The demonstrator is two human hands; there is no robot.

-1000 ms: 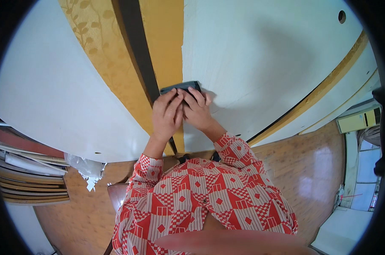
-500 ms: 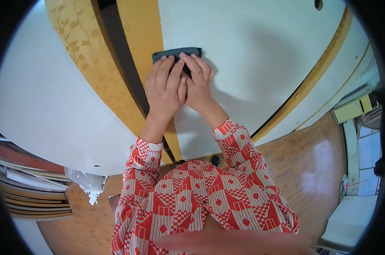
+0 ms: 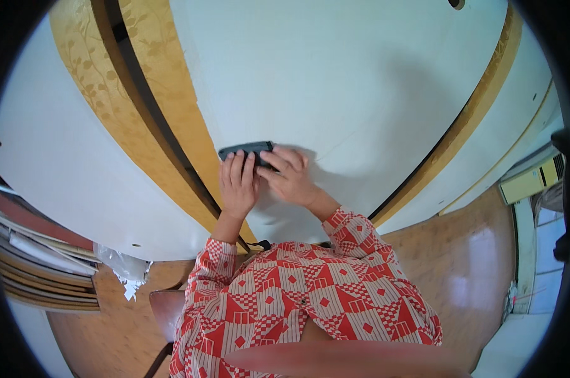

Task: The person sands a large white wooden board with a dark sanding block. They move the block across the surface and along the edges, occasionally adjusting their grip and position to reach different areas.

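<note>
A flat, dark grey-blue oblong pad (image 3: 246,149) lies on a white board (image 3: 335,82), close to the board's gold-patterned edge strip (image 3: 171,69). Its exact kind is hard to make out. My left hand (image 3: 239,189) presses its fingertips over the pad's near side. Beside it, my right hand (image 3: 291,176) holds the pad's right end, fingers bent around it. The fingers hide the pad's near part.
Left of a dark gap lies another white board (image 3: 96,164) with a gold-patterned edge (image 3: 108,107). Stacked panels (image 3: 42,271) and clear plastic wrap (image 3: 124,264) are at lower left. A brown chair (image 3: 166,309) stands beside me. A cream-coloured unit (image 3: 533,181) is at far right.
Both hands and the pad have come down the board toward me. My hands, overlapping before, are now a little apart. More of the chair shows at my left.
</note>
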